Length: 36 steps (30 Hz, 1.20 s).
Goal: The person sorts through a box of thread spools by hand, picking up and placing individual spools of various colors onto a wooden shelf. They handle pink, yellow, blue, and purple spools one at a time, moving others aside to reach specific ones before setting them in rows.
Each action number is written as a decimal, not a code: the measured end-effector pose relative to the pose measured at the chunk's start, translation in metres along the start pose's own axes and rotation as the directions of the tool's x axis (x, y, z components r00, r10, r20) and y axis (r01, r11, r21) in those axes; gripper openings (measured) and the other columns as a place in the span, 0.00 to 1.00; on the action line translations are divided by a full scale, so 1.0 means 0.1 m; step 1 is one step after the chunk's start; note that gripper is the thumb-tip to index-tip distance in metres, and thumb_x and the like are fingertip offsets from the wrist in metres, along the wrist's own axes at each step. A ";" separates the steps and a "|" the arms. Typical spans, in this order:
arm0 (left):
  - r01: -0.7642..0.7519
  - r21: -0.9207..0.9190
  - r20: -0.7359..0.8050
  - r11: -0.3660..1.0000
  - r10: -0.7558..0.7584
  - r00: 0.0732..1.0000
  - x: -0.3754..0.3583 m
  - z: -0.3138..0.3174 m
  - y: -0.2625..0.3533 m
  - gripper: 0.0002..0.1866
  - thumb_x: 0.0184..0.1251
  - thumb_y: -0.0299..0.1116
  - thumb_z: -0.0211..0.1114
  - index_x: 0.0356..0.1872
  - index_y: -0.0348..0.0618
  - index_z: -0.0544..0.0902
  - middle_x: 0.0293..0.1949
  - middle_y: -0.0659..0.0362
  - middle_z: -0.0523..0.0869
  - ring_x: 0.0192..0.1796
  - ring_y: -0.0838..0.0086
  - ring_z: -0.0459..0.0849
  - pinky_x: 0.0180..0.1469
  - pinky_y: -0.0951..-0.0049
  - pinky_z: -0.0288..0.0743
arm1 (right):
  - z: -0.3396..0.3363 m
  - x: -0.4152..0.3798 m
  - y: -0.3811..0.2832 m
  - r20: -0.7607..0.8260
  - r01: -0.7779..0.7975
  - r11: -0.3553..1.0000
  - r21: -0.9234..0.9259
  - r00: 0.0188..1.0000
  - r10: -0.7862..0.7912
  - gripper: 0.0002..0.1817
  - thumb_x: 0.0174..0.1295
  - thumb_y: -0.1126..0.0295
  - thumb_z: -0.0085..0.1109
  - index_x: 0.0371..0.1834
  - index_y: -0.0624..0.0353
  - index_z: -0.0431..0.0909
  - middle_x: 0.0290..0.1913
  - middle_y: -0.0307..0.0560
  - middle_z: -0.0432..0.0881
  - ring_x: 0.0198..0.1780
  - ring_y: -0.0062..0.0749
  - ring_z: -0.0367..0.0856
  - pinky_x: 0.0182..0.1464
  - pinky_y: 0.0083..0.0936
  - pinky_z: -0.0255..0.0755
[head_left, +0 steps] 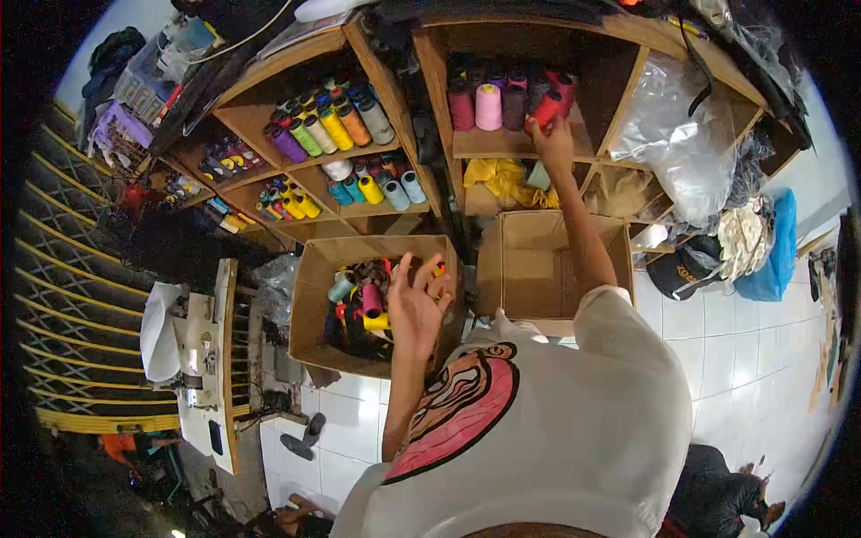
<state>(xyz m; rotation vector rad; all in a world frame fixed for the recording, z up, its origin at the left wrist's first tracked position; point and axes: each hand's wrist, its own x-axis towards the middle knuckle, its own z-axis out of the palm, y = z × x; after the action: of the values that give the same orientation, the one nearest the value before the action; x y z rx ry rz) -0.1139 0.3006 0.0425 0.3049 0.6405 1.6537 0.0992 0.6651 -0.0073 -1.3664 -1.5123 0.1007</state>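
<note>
My right hand (pixel 552 143) reaches up to the wooden shelf and grips a red thread spool (pixel 544 108), which is tilted at the front of the compartment. Beside it stand a pink thread spool (pixel 489 108), a dark red thread spool (pixel 461 109) and several purple ones. My left hand (pixel 417 309) is raised with its fingers apart and nothing in it. Below and behind that hand is a cardboard box (pixel 309 305) holding loose spools, among them a magenta spool (pixel 371 300) and a yellow spool (pixel 377 322).
A second cardboard box (pixel 529 251) stands under the right shelf. The left shelf (pixel 256 125) carries several rows of coloured spools. Yellow cloth (pixel 498 182) and clear plastic (pixel 677 134) fill other compartments. A sewing machine (pixel 193 341) is at left; a person (pixel 722 493) is at lower right.
</note>
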 end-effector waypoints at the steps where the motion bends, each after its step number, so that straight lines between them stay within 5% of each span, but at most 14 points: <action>1: -0.018 -0.030 0.029 0.999 0.019 0.999 -0.01 0.00 0.04 0.25 0.74 0.50 0.50 0.68 0.57 0.64 0.64 0.50 0.73 0.51 0.65 0.81 0.48 0.64 0.77 | 0.07 0.06 0.08 0.037 0.004 0.999 -0.038 0.999 -0.002 0.29 0.57 0.48 0.63 0.45 0.67 0.76 0.43 0.66 0.77 0.46 0.62 0.77 0.46 0.48 0.71; 14: -0.144 -0.017 0.036 0.989 0.144 0.989 -0.10 0.11 0.26 0.28 0.75 0.49 0.50 0.71 0.53 0.58 0.63 0.49 0.74 0.52 0.64 0.80 0.48 0.67 0.75 | 0.44 0.14 0.28 -0.083 0.024 0.999 -0.038 0.996 -0.027 0.24 0.54 0.62 0.70 0.50 0.63 0.78 0.43 0.59 0.79 0.44 0.54 0.77 0.47 0.43 0.71; 20: -0.117 -0.042 0.021 0.992 0.118 0.993 -0.06 0.10 0.24 0.28 0.74 0.47 0.51 0.71 0.51 0.60 0.62 0.49 0.75 0.50 0.65 0.82 0.45 0.65 0.79 | 0.12 0.01 -0.09 -0.007 -0.147 0.986 0.073 0.989 0.148 0.23 0.52 0.62 0.73 0.47 0.63 0.77 0.37 0.55 0.81 0.38 0.50 0.80 0.41 0.40 0.73; 26: -0.105 0.001 0.011 0.994 0.105 0.994 -0.06 0.09 0.22 0.26 0.74 0.48 0.50 0.68 0.50 0.64 0.61 0.50 0.75 0.50 0.65 0.82 0.48 0.66 0.77 | 0.30 -0.02 0.17 -0.131 0.040 0.999 -0.017 0.991 -0.041 0.21 0.52 0.63 0.73 0.43 0.64 0.77 0.29 0.51 0.80 0.32 0.47 0.80 0.37 0.39 0.73; 30: -0.060 0.090 -0.073 0.994 0.066 0.995 -0.08 0.17 0.24 0.23 0.74 0.48 0.51 0.62 0.47 0.70 0.58 0.52 0.77 0.51 0.66 0.81 0.50 0.67 0.75 | 0.32 0.00 0.43 -0.059 0.149 0.984 -0.101 0.986 -0.156 0.23 0.56 0.66 0.65 0.51 0.68 0.74 0.33 0.59 0.81 0.35 0.50 0.81 0.37 0.39 0.74; 31: -0.071 0.084 -0.040 0.994 0.074 0.996 -0.10 0.11 0.22 0.23 0.74 0.48 0.51 0.62 0.46 0.70 0.58 0.52 0.78 0.51 0.66 0.81 0.50 0.68 0.75 | 0.21 -0.05 0.21 -0.059 0.069 0.987 -0.145 0.995 -0.078 0.25 0.56 0.69 0.64 0.55 0.68 0.73 0.38 0.60 0.81 0.38 0.48 0.81 0.40 0.37 0.75; 32: -0.080 0.075 0.002 0.994 0.080 0.997 -0.08 0.04 0.20 0.23 0.74 0.48 0.51 0.62 0.46 0.70 0.57 0.53 0.79 0.51 0.67 0.81 0.50 0.68 0.75 | -0.08 -0.09 -0.26 0.036 -0.044 0.996 0.081 0.999 0.041 0.26 0.57 0.69 0.64 0.58 0.67 0.73 0.41 0.57 0.83 0.40 0.45 0.82 0.42 0.35 0.75; 33: -0.076 0.079 0.019 0.994 0.075 0.997 -0.06 -0.02 0.19 0.23 0.73 0.49 0.52 0.61 0.47 0.71 0.56 0.55 0.79 0.52 0.68 0.81 0.50 0.69 0.74 | -0.19 -0.19 -0.49 -0.039 0.063 0.978 0.197 0.998 -0.056 0.24 0.60 0.69 0.62 0.60 0.65 0.73 0.44 0.52 0.84 0.42 0.38 0.82 0.45 0.31 0.75; 36: -0.072 0.050 -0.010 0.996 0.072 0.997 -0.04 -0.17 0.10 0.22 0.73 0.49 0.53 0.60 0.48 0.71 0.56 0.56 0.80 0.52 0.69 0.81 0.49 0.70 0.75 | -0.37 -0.48 -0.91 0.234 -0.098 0.864 0.493 0.972 -0.023 0.20 0.64 0.70 0.58 0.59 0.65 0.73 0.45 0.49 0.84 0.44 0.31 0.81 0.49 0.27 0.74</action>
<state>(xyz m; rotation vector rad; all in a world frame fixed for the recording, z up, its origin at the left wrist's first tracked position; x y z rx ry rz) -0.1306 0.2916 0.0355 0.3580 0.6866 1.7112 0.0540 0.5763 0.0391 -0.9805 -1.5091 0.6587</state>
